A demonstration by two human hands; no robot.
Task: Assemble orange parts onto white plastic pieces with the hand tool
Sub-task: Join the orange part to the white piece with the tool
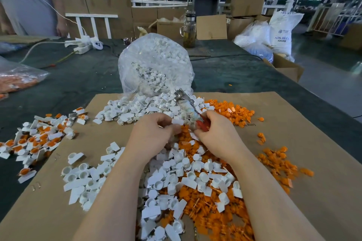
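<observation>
My left hand (154,133) pinches a small white plastic piece (178,121) above the middle of the cardboard sheet (313,143). Right beside it, my right hand (213,133) grips the red handle of the hand tool (188,106), whose metal head points up and away over the white heap. Loose white pieces (188,174) and orange parts (231,111) lie mixed under and around both hands. Whether an orange part sits between the fingers is hidden.
A clear bag of white pieces (156,64) spills onto the cardboard ahead. Finished white-and-orange pieces (39,137) pile at the left. A bag of orange parts (17,80) lies far left. A glass jar (189,31), a power strip (82,47) and boxes stand at the back; a person (29,0) stands far left.
</observation>
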